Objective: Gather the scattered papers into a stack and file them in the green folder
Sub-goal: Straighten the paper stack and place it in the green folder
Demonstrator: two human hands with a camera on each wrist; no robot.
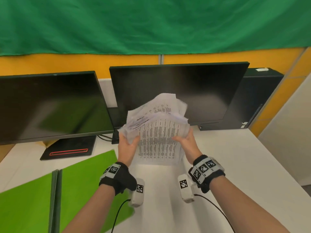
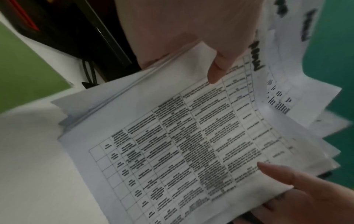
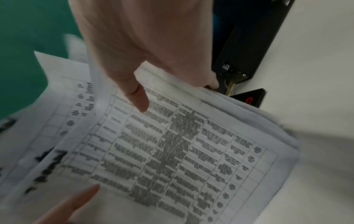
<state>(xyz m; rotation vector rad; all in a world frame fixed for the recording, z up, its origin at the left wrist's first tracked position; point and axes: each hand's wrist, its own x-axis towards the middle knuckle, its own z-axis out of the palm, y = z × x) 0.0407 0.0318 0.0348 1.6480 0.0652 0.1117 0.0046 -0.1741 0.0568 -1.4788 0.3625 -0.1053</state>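
Lower left of the head view: green folder point(image 1: 80, 179) lies open on the white desk point(image 1: 235, 165), well apart from the papers. Mid-frame, left hand point(image 1: 128, 145) and right hand point(image 1: 184, 142) each grip a side of the ragged paper stack point(image 1: 158, 137), thumbs on top, bottom edge on the desk. Risk: the misaligned, fanned upper sheets could slip free or crumple during transfer, or knock the monitor point(image 1: 178, 91) behind.

two dark monitors point(image 1: 50, 106), white desk point(image 1: 235, 165), green curtain point(image 1: 151, 22)
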